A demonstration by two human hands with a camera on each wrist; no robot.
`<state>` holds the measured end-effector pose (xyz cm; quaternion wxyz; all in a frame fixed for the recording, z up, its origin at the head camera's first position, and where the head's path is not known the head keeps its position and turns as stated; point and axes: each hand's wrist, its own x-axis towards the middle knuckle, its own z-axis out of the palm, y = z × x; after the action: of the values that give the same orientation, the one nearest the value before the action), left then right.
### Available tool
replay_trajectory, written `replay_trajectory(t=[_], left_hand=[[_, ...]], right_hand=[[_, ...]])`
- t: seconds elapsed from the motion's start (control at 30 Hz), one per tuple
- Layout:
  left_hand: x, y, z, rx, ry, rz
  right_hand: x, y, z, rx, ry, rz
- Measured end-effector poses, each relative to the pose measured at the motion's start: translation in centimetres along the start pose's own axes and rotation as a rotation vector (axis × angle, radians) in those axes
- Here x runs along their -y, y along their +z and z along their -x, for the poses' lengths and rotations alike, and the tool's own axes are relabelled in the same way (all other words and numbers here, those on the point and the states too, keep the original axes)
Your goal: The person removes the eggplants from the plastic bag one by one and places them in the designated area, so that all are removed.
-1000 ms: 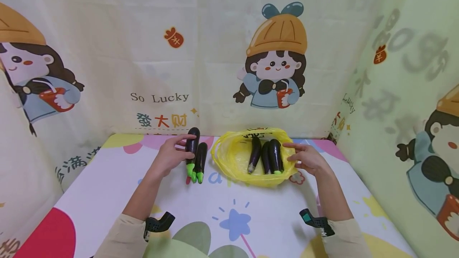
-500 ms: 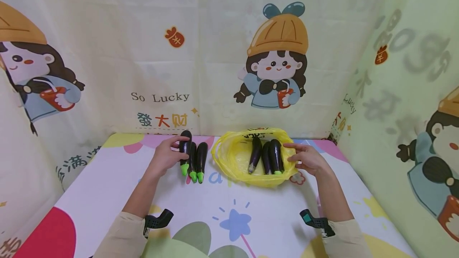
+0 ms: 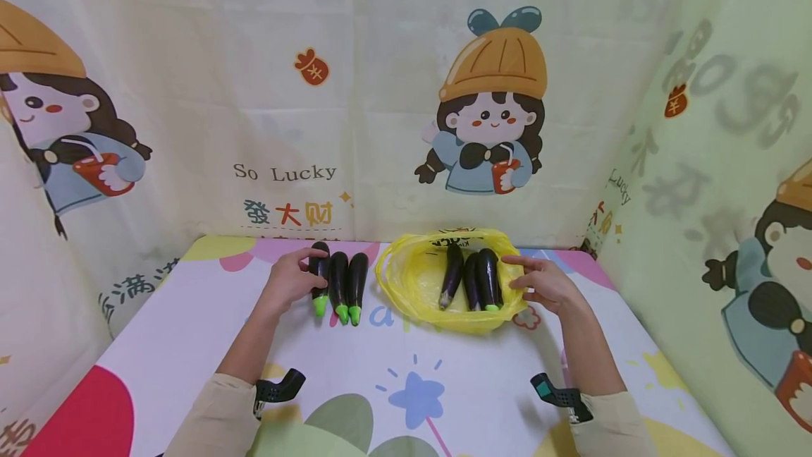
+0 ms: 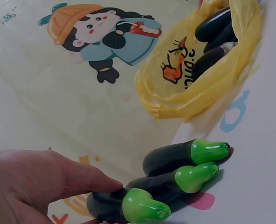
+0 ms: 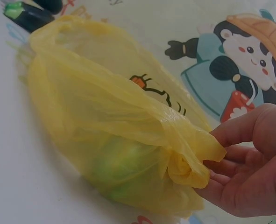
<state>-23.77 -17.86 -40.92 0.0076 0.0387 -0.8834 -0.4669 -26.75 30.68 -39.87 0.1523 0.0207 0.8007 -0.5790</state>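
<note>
desk's far edge [image 3: 254, 259]: i saw three eggplants [image 3: 339, 278] out, others [image 3: 487, 279] bagged; left hand [image 3: 290, 279] pinched one, right hand [image 3: 547, 282] the bag [image 3: 438, 317].

The bag [image 3: 419, 281] lay on the table [image 3: 476, 372] before the curtain [image 3: 380, 125], several eggplants [image 3: 487, 277] inside. Left of it lay three loose eggplants [image 3: 339, 286], then the left hand [image 3: 292, 277]; right of it, touching, the right hand [image 3: 544, 281].

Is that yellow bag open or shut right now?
Open. The mouth of the yellow bag is spread in the head view, with dark eggplants visible inside, and the right hand holds its edge.
</note>
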Motion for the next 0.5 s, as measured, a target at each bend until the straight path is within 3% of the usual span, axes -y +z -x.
replay_trajectory(t=[0.17,0.5], left_hand=[[0.48,0.13,-0.15,-0.002,-0.034,-0.042],[0.77,0.12,-0.19,0.035,-0.099,-0.023]], right_hand=[[0.03,0.01,0.00,-0.005,0.004,-0.001],[-0.03,0.09,-0.02,-0.009,0.003,-0.006]])
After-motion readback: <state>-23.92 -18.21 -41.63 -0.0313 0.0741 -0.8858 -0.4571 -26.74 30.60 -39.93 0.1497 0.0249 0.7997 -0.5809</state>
